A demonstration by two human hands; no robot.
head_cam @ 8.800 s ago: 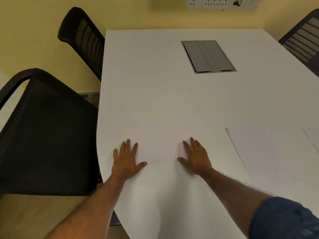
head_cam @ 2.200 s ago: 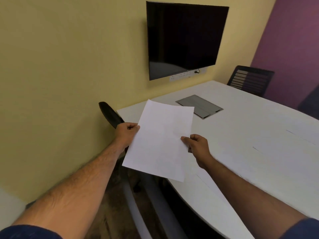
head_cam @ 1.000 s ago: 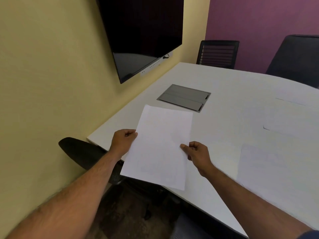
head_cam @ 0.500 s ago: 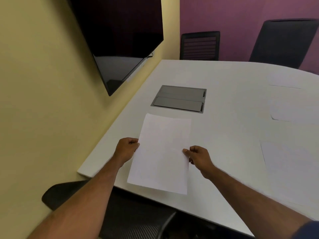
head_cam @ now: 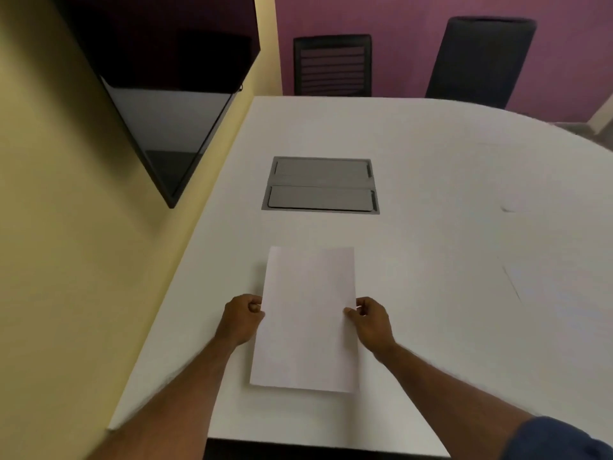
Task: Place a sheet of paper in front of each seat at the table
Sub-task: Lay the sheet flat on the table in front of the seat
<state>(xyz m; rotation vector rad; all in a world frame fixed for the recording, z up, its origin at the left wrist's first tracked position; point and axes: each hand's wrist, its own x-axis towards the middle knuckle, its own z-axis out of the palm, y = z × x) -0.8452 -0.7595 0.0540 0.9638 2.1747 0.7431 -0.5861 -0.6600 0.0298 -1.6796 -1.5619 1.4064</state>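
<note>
I hold one white sheet of paper [head_cam: 306,317] by its two long edges, low over the near end of the white table [head_cam: 431,180]. My left hand [head_cam: 242,318] pinches the left edge and my right hand [head_cam: 370,322] pinches the right edge. The sheet lies lengthwise, pointing away from me, close to the table's near edge. Whether it touches the tabletop I cannot tell. Another sheet [head_cam: 560,293] lies flat on the table at the right, faint against the white surface.
A grey cable hatch [head_cam: 321,184] is set into the table beyond the sheet. A dark wall screen [head_cam: 166,94] hangs on the yellow wall at left. Two black chairs [head_cam: 332,65] [head_cam: 481,61] stand at the far side against the purple wall.
I have walked round to the table's end, carrying the sheet in both hands. It has come down from mid-air to just over the tabletop by the near edge.
</note>
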